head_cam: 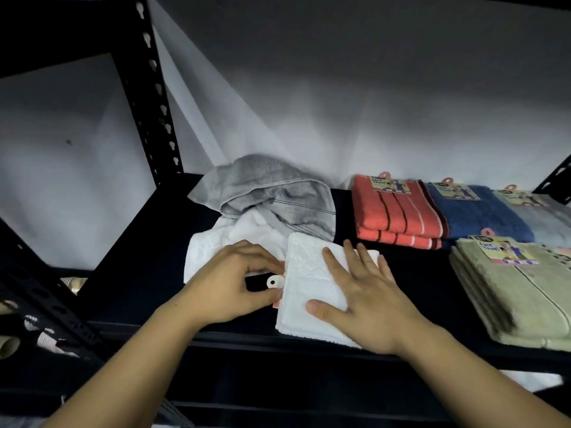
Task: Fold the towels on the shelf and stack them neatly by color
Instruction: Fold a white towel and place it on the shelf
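A folded white towel point(304, 279) lies near the front edge of the black shelf point(148, 261). My right hand point(367, 299) presses flat on it with straight, spread fingers. My left hand point(234, 282) pinches the towel's left edge at its white hanger tag point(274, 282). Behind lie a loose white towel point(222, 242) and a crumpled grey towel point(272, 193). To the right sit folded stacks: red striped point(398, 214), blue point(475, 211), pale blue point(540, 217) and light green point(519, 291).
A black perforated upright point(151, 88) stands at the left, with a diagonal brace point(46, 291) below it. A white cloth backdrop point(340, 103) hangs behind the shelf. Rolled items point(9, 344) show on a lower level at the left.
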{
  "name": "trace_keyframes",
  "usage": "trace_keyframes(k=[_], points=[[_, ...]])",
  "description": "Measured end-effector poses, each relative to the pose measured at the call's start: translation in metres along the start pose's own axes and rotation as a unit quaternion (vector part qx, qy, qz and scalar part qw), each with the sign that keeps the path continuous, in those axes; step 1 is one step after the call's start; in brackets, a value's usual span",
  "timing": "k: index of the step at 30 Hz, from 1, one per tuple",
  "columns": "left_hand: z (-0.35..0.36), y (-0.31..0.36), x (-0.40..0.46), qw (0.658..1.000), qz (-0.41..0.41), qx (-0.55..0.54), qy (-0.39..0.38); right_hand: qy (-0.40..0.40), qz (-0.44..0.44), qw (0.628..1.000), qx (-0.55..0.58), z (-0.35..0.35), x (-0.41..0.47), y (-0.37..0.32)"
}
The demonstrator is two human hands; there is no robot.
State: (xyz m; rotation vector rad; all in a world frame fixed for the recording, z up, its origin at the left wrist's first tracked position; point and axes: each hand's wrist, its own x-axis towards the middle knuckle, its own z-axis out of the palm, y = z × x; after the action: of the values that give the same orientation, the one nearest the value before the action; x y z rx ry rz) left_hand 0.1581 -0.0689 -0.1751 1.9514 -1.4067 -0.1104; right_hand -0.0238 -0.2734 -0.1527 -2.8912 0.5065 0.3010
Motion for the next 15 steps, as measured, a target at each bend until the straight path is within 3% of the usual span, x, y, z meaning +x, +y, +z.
trace_keyframes(k=[4, 8, 15], points=[[0.0, 0.002, 0.0, 1.0, -0.004, -0.006, 0.008, -0.032, -0.001, 0.999, -0.019, -0.013, 0.001, -0.004], [0.0, 0.003, -0.002, 1.0, -0.013, -0.013, 0.01, 0.009, -0.027, 0.999, 0.02, -0.014, 0.01, -0.031], [0.0, 0.006, -0.004, 0.999, -0.022, -0.003, 0.026, 0.016, -0.026, 0.999, -0.01, 0.004, 0.017, -0.041]])
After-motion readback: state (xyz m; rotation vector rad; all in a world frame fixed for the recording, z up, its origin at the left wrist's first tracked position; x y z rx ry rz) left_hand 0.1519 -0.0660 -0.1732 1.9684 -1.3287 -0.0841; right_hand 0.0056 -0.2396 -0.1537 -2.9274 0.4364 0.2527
